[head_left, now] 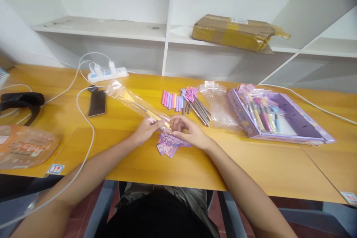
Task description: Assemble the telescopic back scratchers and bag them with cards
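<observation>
and here the left hand [149, 129] pinches the yellow scratcher [147, 111] by its handle [154, 115] through a clear bag [117, 87], held aslant over the table [195, 171], its tip towards the back edge! the right hand [189, 132] curls at the bag's near end; whether it's gripping, one cannot tell. cards [170, 147] lie just below, nearer the front edge, while tubes [173, 101] and rods [199, 109] sit beyond, towards the back edge.
</observation>
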`<state>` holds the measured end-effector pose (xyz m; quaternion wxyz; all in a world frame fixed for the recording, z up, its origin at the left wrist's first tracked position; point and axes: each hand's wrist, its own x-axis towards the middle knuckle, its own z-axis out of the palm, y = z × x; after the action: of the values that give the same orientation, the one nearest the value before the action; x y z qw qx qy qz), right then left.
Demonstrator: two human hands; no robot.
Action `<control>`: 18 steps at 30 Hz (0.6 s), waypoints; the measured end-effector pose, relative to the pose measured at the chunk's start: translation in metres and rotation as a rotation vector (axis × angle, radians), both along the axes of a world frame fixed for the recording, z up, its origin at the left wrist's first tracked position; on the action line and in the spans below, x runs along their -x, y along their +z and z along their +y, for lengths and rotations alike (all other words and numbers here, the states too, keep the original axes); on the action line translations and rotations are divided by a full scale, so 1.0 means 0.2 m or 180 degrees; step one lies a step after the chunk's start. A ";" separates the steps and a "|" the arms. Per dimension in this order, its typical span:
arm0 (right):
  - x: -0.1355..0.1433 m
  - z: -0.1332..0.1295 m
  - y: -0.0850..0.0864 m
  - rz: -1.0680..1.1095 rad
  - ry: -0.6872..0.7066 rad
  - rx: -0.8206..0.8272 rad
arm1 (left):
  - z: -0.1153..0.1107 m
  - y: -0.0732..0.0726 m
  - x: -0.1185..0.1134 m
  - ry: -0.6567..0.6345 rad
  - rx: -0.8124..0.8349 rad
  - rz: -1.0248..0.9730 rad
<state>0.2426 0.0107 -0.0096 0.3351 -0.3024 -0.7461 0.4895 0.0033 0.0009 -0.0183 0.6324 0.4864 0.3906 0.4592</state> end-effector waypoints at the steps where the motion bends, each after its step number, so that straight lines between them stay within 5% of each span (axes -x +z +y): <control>1: -0.01 0.00 0.00 0.0025 0.0041 -0.0014 | 0.00 0.00 0.00 0.0053 0.0036 -0.0067; 9: -0.03 0.03 0.01 -0.0133 -0.0067 -0.1090 | 0.00 -0.01 0.00 -0.0039 0.0165 -0.0089; 18: 0.01 0.00 0.03 -0.0136 -0.0059 -0.1316 | -0.02 -0.04 -0.02 -0.0157 -0.0258 0.0292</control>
<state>0.2406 0.0107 -0.0043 0.3786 -0.2444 -0.8348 0.3163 0.0074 -0.0030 -0.0265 0.6047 0.5417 0.3882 0.4362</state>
